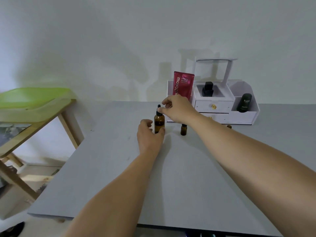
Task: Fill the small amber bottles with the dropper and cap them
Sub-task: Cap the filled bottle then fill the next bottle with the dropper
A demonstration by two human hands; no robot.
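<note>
A tall amber dropper bottle (159, 123) stands upright on the grey table (171, 177). My left hand (148, 134) wraps around its base. My right hand (177, 109) pinches the black dropper cap (159, 111) on its neck. To the right, a small amber bottle (183, 130) with a black cap stands apart from both hands. Another small amber bottle (229, 126) peeks out behind my right forearm, mostly hidden.
A white cosmetics organiser (242, 117) stands at the back right, holding a red tube (183, 85), a black perfume bottle (207, 89) and a dark green bottle (244, 102). A wooden stool with a green top (34, 100) is to the left of the table.
</note>
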